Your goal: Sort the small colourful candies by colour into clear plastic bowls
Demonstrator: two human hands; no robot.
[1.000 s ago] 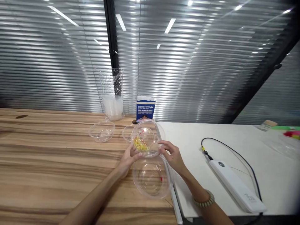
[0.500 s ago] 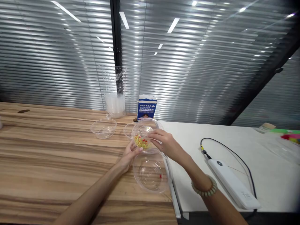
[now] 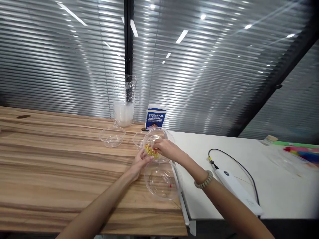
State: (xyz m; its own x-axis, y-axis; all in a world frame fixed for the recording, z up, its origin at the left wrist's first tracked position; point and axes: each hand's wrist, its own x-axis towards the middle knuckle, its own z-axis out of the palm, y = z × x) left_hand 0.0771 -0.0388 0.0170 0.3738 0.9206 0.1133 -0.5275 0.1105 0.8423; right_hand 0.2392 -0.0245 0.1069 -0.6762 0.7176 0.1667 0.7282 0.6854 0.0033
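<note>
A clear plastic bowl (image 3: pixel 163 133) holds small yellow and red pieces (image 3: pixel 150 151), heaped toward its left side. My left hand (image 3: pixel 140 163) grips the left rim of this bowl, thumb at the near edge. Inside the bowl, my right hand (image 3: pixel 164 148) reaches down with its fingers pressed together at the pieces; what lies between the fingertips is too small to make out. Nearer to me stands another clear bowl (image 3: pixel 159 191), with a single small red piece (image 3: pixel 170 185) in it.
Behind on the wooden table (image 3: pixel 62 172) are a clear bowl (image 3: pixel 112 136), another partly hidden bowl (image 3: pixel 138 139), a bagged stack of plastic cups (image 3: pixel 123 113) and a blue-and-white carton (image 3: pixel 155 118). A white power bank (image 3: pixel 238 191) with a black cable lies on the white table (image 3: pixel 196 146).
My right hand has moved slightly left and deeper into the bowl, its fingers now closed together at the pieces. My left hand keeps its hold. The camera view has shifted a little.
</note>
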